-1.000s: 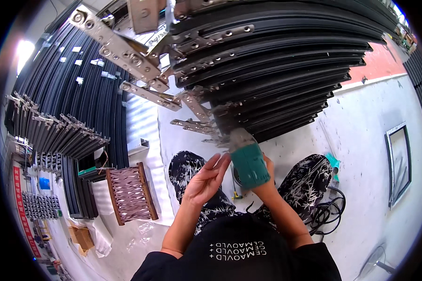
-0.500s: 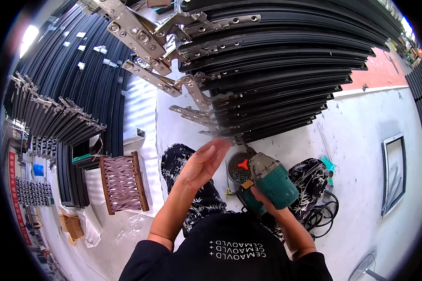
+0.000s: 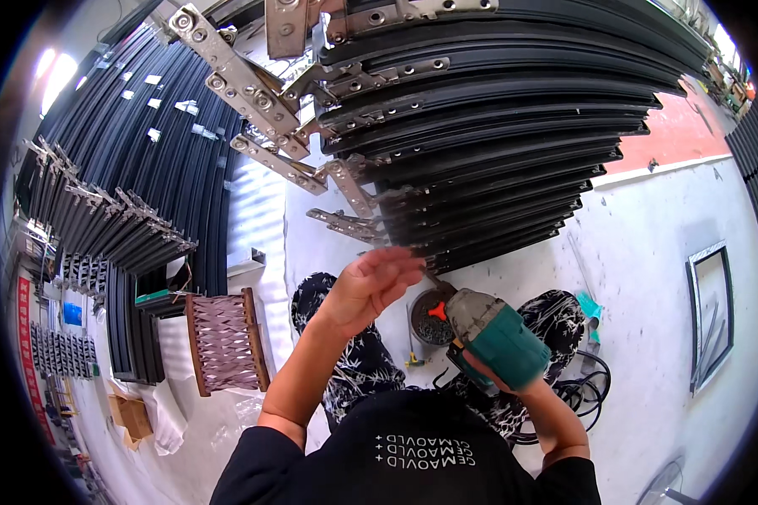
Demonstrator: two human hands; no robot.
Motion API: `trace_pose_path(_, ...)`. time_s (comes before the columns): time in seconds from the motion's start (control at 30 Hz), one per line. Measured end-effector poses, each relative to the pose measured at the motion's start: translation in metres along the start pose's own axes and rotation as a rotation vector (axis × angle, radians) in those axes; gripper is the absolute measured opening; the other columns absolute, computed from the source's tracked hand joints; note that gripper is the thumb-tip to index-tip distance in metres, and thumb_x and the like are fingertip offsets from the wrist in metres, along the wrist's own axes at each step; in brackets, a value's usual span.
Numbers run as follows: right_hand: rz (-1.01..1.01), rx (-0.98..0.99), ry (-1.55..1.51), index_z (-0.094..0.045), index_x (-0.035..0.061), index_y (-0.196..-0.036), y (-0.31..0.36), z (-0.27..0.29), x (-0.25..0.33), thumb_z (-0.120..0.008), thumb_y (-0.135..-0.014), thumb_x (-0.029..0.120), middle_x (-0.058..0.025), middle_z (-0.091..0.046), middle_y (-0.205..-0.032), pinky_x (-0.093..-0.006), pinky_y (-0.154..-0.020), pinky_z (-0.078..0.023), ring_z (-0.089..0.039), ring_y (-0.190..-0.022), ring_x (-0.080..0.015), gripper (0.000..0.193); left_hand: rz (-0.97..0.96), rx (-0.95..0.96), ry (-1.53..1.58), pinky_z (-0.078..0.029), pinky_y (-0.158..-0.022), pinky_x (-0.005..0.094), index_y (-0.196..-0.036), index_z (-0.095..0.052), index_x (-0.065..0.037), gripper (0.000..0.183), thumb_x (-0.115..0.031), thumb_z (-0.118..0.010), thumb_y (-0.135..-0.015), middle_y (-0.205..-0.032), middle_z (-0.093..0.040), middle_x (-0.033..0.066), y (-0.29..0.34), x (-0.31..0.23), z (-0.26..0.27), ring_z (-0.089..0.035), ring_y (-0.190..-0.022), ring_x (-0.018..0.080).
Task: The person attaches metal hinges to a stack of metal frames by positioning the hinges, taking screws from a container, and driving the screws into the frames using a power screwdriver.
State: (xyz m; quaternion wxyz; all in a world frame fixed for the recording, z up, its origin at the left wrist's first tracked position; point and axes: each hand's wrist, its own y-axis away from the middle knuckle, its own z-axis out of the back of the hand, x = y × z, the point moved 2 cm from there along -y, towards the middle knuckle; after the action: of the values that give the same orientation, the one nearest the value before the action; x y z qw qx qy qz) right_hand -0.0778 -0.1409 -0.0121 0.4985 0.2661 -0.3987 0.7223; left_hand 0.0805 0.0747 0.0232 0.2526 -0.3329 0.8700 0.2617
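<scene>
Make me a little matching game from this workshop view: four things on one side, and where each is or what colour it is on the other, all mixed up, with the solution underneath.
Things:
1. Power tool
2. Woven stool
3. Cable
4. Rectangular frame

Places and colours:
A. Black, looped beside the person's right leg
B. At the far right of the picture
C. Mauve strips between brown side rails
D. Teal and grey, gripped by the right hand

Right pairs: 1-D, 2-C, 3-A, 4-B
</scene>
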Motion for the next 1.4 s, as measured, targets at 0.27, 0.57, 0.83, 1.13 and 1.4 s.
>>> trace_pose_path(0.27,0.052,0.101,0.089,-0.064,0.0159,-0.109,-0.011,-0.004,-0.004,-0.07,-0.077,0.023,-0.0038,-0.064,-0.109,-0.0411,-0.086,-0.041,-0.058,-0.104,-0.0262,0.033,0.04,-0.042,-0.375,-0.045,-0.042,0.0187,-0.102,-0.059,0.004,0.021,-0.013,-0.06,-0.089,-0.091,-0.066,0.0188,-0.003,-0.025,0.005,-0.063,-0.054,0.013)
trace_pose_path(0.57,0.189,0.172,0.177,-0.065,0.0132,-0.105,0.006,-0.015,-0.026,-0.071,-0.076,0.019,-0.0048,-0.065,-0.105,-0.0391,-0.081,-0.044,-0.061,-0.095,-0.0257,0.03,0.067,0.034,-0.682,-0.044,-0.048,0.019,-0.089,-0.067,0.003,0.008,0.0,-0.061,-0.084,-0.071,-0.064,0.0076,-0.009,-0.042,0.007,-0.058,-0.057,0.0088)
trace_pose_path(0.83,-0.25,0.203,-0.532,-0.064,0.0081,-0.105,0.008,-0.023,-0.031,-0.064,-0.078,0.009,-0.0072,-0.066,-0.102,-0.0352,-0.079,-0.049,-0.063,-0.093,-0.0255,0.027,0.092,0.004,-0.67,-0.045,-0.048,0.0188,-0.088,-0.066,0.003,0.008,-0.003,-0.062,-0.084,-0.072,-0.064,0.0065,-0.004,-0.042,0.004,-0.058,-0.058,0.0076)
trace_pose_path(1.13,0.097,0.195,0.089,-0.064,0.0113,-0.106,0.018,-0.022,-0.036,-0.067,-0.078,0.016,-0.0067,-0.064,-0.106,-0.0382,-0.083,-0.047,-0.061,-0.096,-0.0275,0.028,0.04,-0.012,-0.843,-0.041,-0.045,0.0181,-0.088,-0.063,0.004,0.009,-0.004,-0.062,-0.086,-0.071,-0.063,0.0067,-0.001,-0.043,-0.014,-0.057,-0.055,0.0069)
trace_pose_path(1.4,0.208,0.295,0.451,-0.054,0.0071,-0.124,-0.006,-0.017,-0.028,-0.058,-0.085,0.017,-0.0116,-0.056,-0.121,-0.043,-0.096,-0.042,-0.054,-0.113,-0.03,0.04,0.019,0.033,-0.825,-0.038,-0.045,0.0172,-0.098,-0.063,0.001,0.016,-0.012,-0.06,-0.089,-0.074,-0.063,0.0048,-0.019,-0.034,-0.018,-0.055,-0.057,0.0066)
